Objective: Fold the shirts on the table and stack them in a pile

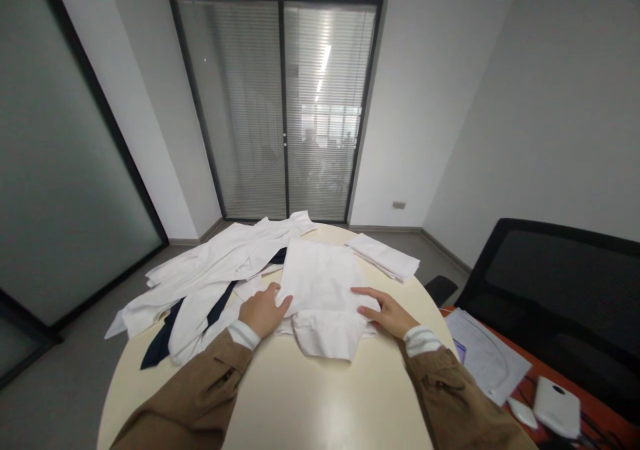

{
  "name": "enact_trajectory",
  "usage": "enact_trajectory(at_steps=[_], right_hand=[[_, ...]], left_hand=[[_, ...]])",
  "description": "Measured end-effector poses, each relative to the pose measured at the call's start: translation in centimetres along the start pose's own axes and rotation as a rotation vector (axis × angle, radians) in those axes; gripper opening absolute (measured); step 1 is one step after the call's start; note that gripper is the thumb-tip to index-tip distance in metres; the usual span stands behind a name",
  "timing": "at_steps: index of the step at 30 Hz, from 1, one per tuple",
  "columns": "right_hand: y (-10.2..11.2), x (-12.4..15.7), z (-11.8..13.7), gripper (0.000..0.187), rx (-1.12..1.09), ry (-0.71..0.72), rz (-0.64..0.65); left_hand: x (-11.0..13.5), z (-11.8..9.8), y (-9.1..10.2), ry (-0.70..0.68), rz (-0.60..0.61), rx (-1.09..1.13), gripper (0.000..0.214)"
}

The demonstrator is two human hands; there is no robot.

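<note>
**Far left of the left grip:** rumpled white garments (210, 270) heaped on the table (280, 410), dark navy cloth (160, 343) showing beneath them.

**Left grip (263, 310):** open, fingers spread, laid on the folded white shirt's left edge, nothing clasped.

**Between the grips:** folded white shirt (317, 280), lying flat; loose near flap (325, 335) just below both grips.

**Step in hand:** smoothing the fold flat with both palms.

**Next move calls for:** dealing with that loose flap.

**Right grip (385, 311):** open, fingertips on the shirt's right edge, holding nothing.

**Beyond the right grip:** folded white cloth stack (383, 257) ahead; papers (483, 357) and white power bank (557, 407) on an orange desk (500, 323).
</note>
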State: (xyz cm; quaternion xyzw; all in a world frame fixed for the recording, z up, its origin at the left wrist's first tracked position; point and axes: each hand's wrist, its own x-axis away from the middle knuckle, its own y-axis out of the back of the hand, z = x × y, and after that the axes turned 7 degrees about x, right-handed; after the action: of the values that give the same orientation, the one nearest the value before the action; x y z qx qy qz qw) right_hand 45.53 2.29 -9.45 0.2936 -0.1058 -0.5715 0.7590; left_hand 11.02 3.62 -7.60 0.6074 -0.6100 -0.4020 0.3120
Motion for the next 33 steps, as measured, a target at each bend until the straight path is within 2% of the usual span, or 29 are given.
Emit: enact_trajectory(at_steps=[2, 4, 6, 8, 11, 13, 15, 18, 20, 22, 24, 26, 29, 33], right_hand=[[-0.1, -0.1, 0.1, 0.055, -0.069, 0.025, -0.035], [-0.2, -0.2, 0.3, 0.073, -0.168, 0.03, -0.061], [-0.4, -0.1, 0.5, 0.1, -0.262, 0.0, -0.055], [-0.5, 0.1, 0.7, 0.116, -0.296, -0.077, -0.01], [-0.5, 0.4, 1.1, 0.117, -0.249, -0.189, 0.086], [-0.4, 0.5, 1.4, 0.11, -0.217, -0.206, 0.109], [-0.3, 0.6, 1.7, 0.101, -0.187, -0.177, 0.079], [-0.1, 0.5, 2.0, 0.089, -0.175, -0.129, 0.015], [-0.1, 0.4, 2.1, 0.088, -0.199, -0.11, -0.006], [-0.2, 0.3, 2.0, 0.093, -0.232, -0.099, -0.001], [-0.2, 0.2, 1.9, 0.099, -0.268, -0.096, 0.017], [-0.3, 0.2, 1.8, 0.1, -0.291, -0.095, 0.014], [-0.4, 0.2, 1.9, 0.098, -0.304, -0.11, 0.006], [-0.5, 0.2, 1.9, 0.109, -0.386, -0.105, 0.029]], left_hand=[[-0.5, 0.4, -0.6, -0.029, 0.01, 0.283, 0.034], [-0.7, 0.4, -1.2, 0.03, 0.061, 0.631, 0.032], [-0.6, 0.2, -1.6, 0.151, 0.12, 0.894, 0.039], [-0.3, -0.2, -1.8, 0.232, 0.151, 0.983, 0.055], [0.4, -0.7, -1.9, 0.284, 0.135, 1.009, 0.075], [0.6, -1.0, -2.0, 0.322, 0.103, 1.1, 0.07], [0.6, -1.1, -2.1, 0.287, 0.052, 1.175, 0.056], [0.5, -0.9, -2.2, 0.069, -0.058, 1.114, 0.035], [0.6, -0.7, -2.0, -0.068, -0.111, 1.019, 0.027], [0.7, -0.4, -1.7, -0.174, -0.034, 0.917, 0.031], [1.0, -0.2, -1.3, -0.271, 0.133, 0.784, 0.037], [1.2, -0.2, -1.1, -0.319, 0.225, 0.687, 0.035], [1.3, -0.4, -1.1, -0.322, 0.185, 0.704, 0.022], [1.4, -0.6, -1.3, -0.359, 0.188, 0.855, 0.023]])
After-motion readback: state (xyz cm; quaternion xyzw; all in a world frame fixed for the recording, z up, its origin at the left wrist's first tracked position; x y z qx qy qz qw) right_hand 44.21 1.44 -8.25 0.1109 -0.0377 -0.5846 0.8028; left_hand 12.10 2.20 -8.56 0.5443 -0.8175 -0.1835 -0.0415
